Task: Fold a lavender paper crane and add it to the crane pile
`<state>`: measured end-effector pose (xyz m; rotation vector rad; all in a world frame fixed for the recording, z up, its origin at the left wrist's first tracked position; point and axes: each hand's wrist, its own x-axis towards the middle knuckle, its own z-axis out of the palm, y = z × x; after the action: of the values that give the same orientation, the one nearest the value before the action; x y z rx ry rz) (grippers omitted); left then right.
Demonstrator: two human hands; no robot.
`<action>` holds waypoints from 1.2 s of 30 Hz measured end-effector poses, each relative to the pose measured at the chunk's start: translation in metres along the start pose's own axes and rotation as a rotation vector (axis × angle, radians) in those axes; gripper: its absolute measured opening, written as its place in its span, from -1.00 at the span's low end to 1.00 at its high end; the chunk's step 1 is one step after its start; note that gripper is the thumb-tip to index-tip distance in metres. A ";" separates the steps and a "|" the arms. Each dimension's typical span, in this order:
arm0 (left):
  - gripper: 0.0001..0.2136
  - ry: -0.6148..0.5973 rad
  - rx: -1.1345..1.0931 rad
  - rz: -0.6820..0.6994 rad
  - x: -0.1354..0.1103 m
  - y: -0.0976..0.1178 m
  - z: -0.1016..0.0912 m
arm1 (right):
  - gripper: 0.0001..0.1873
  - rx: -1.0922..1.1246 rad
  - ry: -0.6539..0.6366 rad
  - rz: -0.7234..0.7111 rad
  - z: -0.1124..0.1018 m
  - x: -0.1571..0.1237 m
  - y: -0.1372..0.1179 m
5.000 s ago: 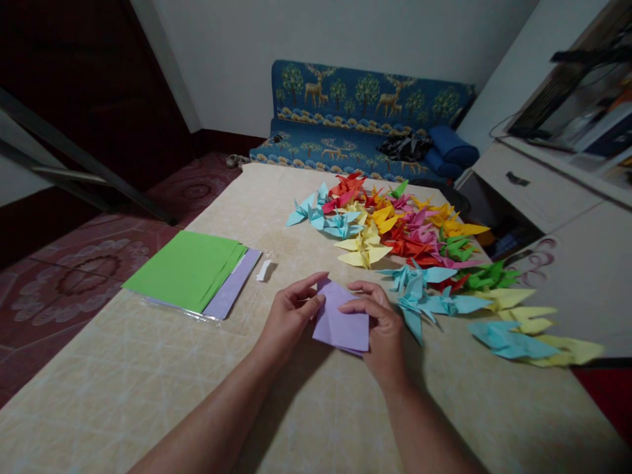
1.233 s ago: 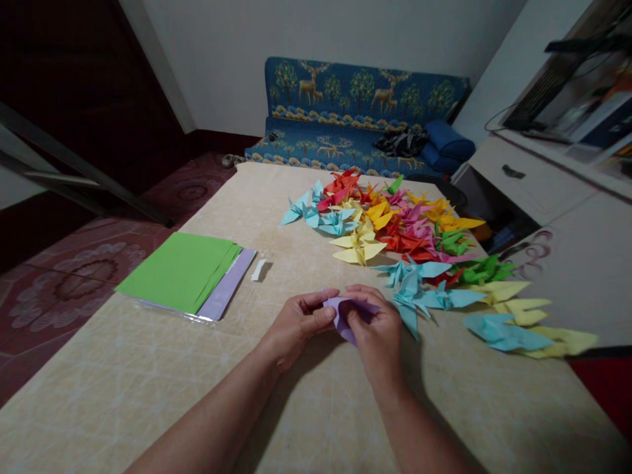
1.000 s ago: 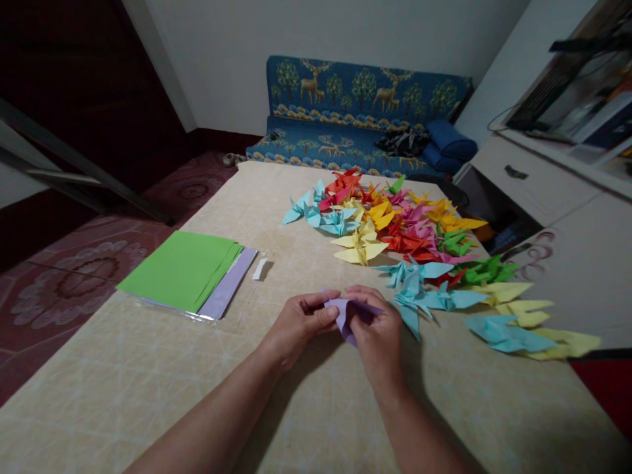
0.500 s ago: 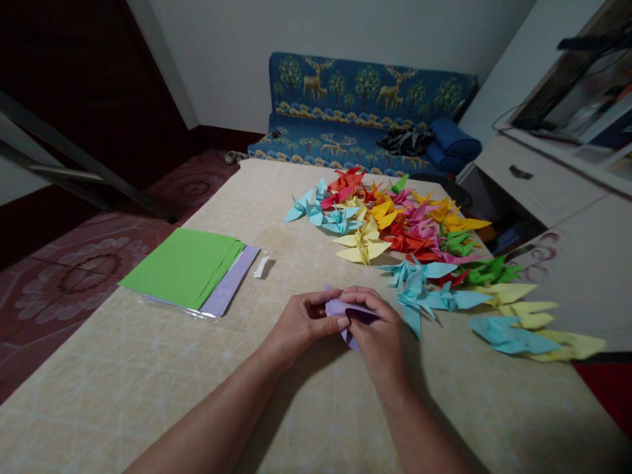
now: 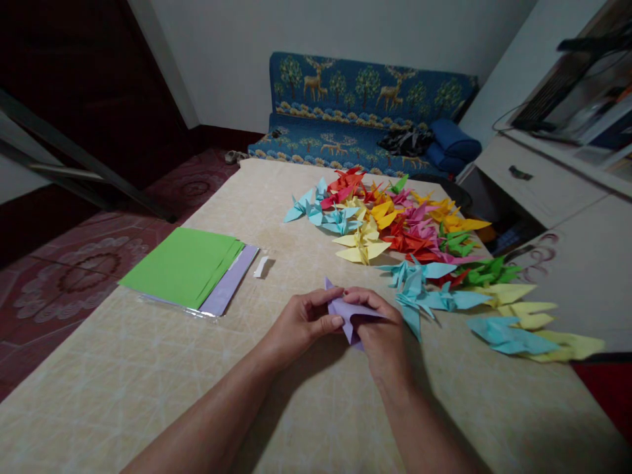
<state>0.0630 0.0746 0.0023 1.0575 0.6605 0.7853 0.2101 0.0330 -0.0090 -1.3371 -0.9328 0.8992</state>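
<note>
I had the left hand (image 5: 307,324) and right hand (image 5: 384,329) both gripping the partly folded purple paper (image 5: 345,309) over the tabletop (image 5: 133,388). From there, green sheets (image 5: 180,266) lay at ten o'clock, paper cranes (image 5: 363,250) from twelve to three.

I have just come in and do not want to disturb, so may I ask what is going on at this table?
A person is holding a partly folded purple paper between the fingers of the left hand and right hand, over the table. To the left, green sheets lie on a purple sheet, near a small white scrap. Ahead and to the right, many folded paper birds lie in several colours.
</note>
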 end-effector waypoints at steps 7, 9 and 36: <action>-0.55 -0.035 0.052 0.038 0.001 -0.005 -0.003 | -0.85 -0.008 -0.030 0.000 -0.001 0.000 0.001; -0.56 -0.021 0.078 0.048 0.000 -0.004 -0.003 | -0.86 -0.023 -0.040 -0.012 -0.001 0.000 0.002; -0.67 -0.054 -0.253 -0.081 -0.003 0.007 0.000 | -0.81 0.080 -0.070 0.227 -0.006 0.008 0.005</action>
<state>0.0598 0.0737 0.0093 0.8140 0.5388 0.7461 0.2191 0.0386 -0.0140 -1.3682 -0.7998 1.1512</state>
